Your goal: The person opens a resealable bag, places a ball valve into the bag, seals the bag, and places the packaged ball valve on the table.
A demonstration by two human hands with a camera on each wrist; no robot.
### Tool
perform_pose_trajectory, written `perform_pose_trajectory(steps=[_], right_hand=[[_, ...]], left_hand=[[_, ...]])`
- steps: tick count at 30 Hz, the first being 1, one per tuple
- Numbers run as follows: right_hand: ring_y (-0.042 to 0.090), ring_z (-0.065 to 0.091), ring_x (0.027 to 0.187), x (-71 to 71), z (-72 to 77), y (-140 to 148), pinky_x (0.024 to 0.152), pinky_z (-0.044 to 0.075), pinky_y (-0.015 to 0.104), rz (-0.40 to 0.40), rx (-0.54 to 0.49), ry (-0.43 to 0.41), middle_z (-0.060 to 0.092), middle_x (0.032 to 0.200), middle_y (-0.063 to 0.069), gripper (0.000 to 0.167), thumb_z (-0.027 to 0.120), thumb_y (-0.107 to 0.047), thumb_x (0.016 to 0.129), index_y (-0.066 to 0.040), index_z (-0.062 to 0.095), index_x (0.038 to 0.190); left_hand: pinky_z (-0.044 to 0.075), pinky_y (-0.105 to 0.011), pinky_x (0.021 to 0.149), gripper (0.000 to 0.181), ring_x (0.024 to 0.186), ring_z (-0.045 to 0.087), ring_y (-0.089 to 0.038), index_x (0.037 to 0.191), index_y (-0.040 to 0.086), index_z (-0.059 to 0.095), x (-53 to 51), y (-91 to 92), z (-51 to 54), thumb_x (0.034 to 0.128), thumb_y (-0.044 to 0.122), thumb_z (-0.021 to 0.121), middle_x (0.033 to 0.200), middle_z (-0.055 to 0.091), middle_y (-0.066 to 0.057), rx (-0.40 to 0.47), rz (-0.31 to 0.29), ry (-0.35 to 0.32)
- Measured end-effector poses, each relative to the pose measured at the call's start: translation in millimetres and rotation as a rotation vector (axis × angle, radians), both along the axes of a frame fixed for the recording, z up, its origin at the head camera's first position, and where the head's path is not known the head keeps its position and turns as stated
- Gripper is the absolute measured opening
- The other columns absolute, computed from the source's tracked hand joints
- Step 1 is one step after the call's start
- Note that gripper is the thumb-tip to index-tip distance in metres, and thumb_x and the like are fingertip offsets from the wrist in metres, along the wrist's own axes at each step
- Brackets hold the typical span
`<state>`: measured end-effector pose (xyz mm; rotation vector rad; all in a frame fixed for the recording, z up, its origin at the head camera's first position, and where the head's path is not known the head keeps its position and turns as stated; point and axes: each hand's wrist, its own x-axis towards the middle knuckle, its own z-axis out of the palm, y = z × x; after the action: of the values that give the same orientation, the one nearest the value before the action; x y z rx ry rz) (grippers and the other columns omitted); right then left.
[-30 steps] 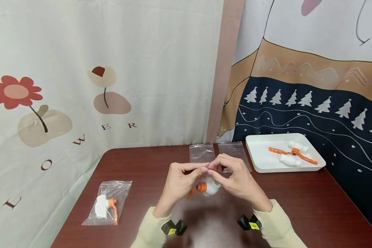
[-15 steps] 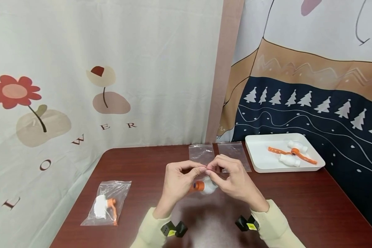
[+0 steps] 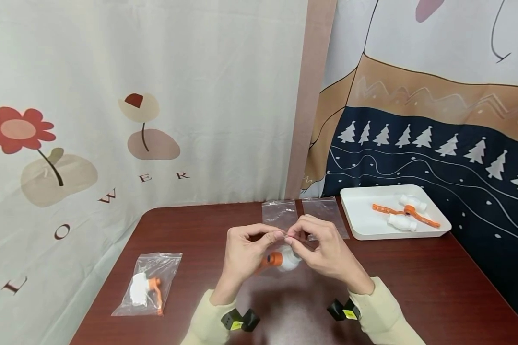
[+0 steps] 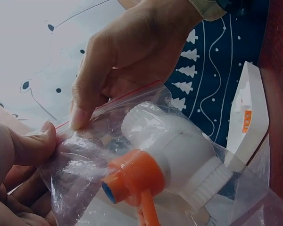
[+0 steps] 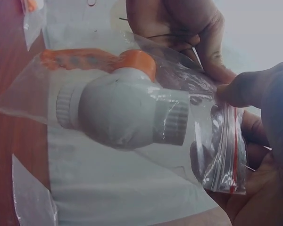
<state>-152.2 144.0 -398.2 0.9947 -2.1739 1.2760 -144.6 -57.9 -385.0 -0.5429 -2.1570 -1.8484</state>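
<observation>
1. Pinching the top edge of a clear zip bag (image 3: pixel 280 268) between thumb and fingers, the left hand (image 3: pixel 246 249) and right hand (image 3: pixel 328 250) nearly meet in the head view. The bag, with a white valve (image 3: pixel 290 259) inside, is held up over the counter (image 3: pixel 207 230). To the left lies a filled bag (image 3: pixel 169 268); beyond the hands are two flat bags, one (image 3: pixel 279 212) beside the other (image 3: pixel 323 215). At the right, a white tray (image 3: pixel 355 211) carries white and orange parts.
2. In the left wrist view, both hands grip the bag along its red-striped seal. The valve's orange handle (image 4: pixel 148 207) points downward in the picture.
3. In the right wrist view, the valve sits below the seal, its ribbed ends visible through the plastic; both hands grasp the bag's mouth.
</observation>
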Motion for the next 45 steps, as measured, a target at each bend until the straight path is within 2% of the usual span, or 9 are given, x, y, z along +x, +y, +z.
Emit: perform_pose_trajectory(steps=[13, 21, 28, 38, 45], right_hand=[[0.006, 0.056, 0.077, -1.1, -0.1, 5.0, 0.064, 0.055, 0.022, -0.004, 0.010, -0.047, 0.059, 0.083, -0.009, 0.017, 0.076, -0.007, 0.090, -0.022, 0.071, 0.094], [0.005, 0.056, 0.078, -2.9, 0.6, 7.8, 0.066, 0.052, 0.021, -0.010, 0.019, -0.021, 0.060, 0.083, -0.010, 0.018, 0.076, -0.006, 0.089, -0.022, 0.070, 0.092], [0.005, 0.056, 0.077, -4.0, 1.5, 10.3, 0.066, 0.051, 0.018, -0.010, 0.018, -0.023, 0.060, 0.082, -0.011, 0.018, 0.077, -0.005, 0.088, -0.021, 0.070, 0.090], [0.007, 0.056, 0.076, -6.0, 0.3, 14.2, 0.066, 0.050, 0.018, -0.012, 0.028, -0.026, 0.058, 0.080, -0.010, 0.018, 0.078, -0.007, 0.088, -0.023, 0.069, 0.091], [0.004, 0.056, 0.076, -5.7, 2.6, 17.7, 0.065, 0.050, 0.018, -0.021, 0.052, -0.037, 0.058, 0.081, -0.013, 0.016, 0.079, -0.012, 0.090, -0.024, 0.068, 0.090]], left_hand=[[0.062, -0.028, 0.066, 0.008, 0.070, 0.076, -0.013, 0.090, 0.004, 0.082, -0.8, -10.6, 6.5, 0.0854, 0.010, 0.082, 0.080, 0.078, -0.016, 0.063, 0.007, -0.009], [0.062, -0.026, 0.069, 0.009, 0.071, 0.076, -0.012, 0.090, 0.004, 0.082, -2.0, -15.9, 9.8, 0.0863, 0.012, 0.082, 0.083, 0.078, -0.016, 0.074, 0.042, -0.029], [0.064, -0.030, 0.072, 0.010, 0.071, 0.077, -0.015, 0.094, -0.003, 0.079, -3.0, -22.0, 10.8, 0.0882, 0.005, 0.078, 0.083, 0.076, -0.024, 0.130, 0.014, -0.030], [0.060, -0.024, 0.067, 0.006, 0.071, 0.073, -0.009, 0.091, 0.002, 0.081, -6.2, -28.4, 10.8, 0.0870, 0.006, 0.080, 0.084, 0.077, -0.017, 0.099, 0.081, -0.006], [0.060, -0.024, 0.070, 0.007, 0.072, 0.074, -0.009, 0.093, 0.003, 0.081, -7.1, -31.0, 12.1, 0.0877, 0.008, 0.080, 0.083, 0.078, -0.016, 0.084, 0.076, -0.008]])
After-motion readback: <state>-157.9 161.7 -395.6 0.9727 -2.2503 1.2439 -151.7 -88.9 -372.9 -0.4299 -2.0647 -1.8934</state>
